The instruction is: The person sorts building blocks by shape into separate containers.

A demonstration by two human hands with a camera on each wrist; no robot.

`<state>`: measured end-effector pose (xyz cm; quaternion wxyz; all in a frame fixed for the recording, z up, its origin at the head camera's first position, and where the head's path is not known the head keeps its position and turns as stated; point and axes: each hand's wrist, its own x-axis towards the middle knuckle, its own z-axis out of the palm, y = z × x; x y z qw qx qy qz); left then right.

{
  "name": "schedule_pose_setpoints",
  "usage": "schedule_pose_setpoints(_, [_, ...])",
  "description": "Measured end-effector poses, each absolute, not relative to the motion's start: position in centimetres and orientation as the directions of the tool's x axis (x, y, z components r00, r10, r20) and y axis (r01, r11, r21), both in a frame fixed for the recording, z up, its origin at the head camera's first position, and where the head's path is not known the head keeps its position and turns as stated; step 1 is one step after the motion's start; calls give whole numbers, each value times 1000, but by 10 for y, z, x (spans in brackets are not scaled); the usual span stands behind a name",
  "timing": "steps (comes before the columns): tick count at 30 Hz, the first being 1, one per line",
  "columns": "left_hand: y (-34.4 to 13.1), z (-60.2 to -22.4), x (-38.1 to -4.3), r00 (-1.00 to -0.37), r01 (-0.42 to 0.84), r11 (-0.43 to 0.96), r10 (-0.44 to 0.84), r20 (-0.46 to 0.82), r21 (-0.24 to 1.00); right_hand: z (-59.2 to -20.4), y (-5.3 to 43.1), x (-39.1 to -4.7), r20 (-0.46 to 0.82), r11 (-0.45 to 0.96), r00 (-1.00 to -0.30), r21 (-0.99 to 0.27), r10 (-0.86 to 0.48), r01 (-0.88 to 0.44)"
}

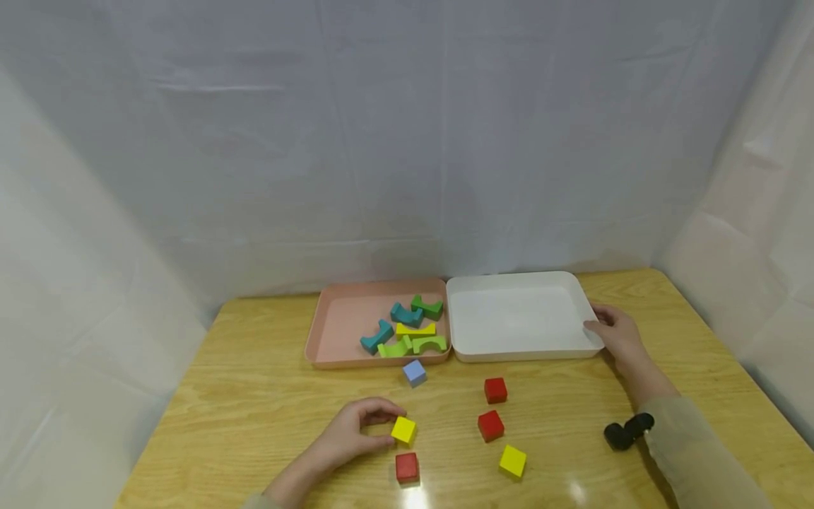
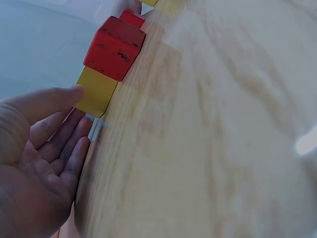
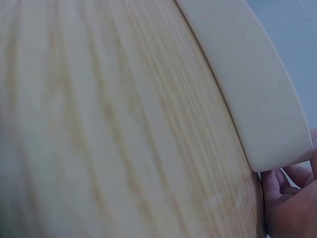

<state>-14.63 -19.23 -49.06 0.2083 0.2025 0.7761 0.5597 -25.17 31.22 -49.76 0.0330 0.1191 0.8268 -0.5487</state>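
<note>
My left hand pinches a yellow cube between thumb and fingers, low over the wooden table. In the left wrist view the thumb lies against the near face of the yellow cube, and a red cube shows just beyond. Toward the front edge, another red cube lies close to this hand. At the far right, my right hand grips the right side of a white tray, thumb over its rim. The right wrist view has the fingers at the tray's outer corner, partly hidden.
Left of the white tray stands a pink tray with several arch-shaped blocks in its right half. A light blue cube lies before it. Two red cubes and a yellow cube sit right of centre. Cloth hangs behind the table.
</note>
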Motion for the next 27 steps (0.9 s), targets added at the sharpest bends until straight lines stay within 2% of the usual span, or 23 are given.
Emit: schedule_pose_setpoints(27, [-191, -488, -148, -859, -76, 280, 469, -205, 957, -498, 313, -251, -200, 362, -965, -898, 168, 249])
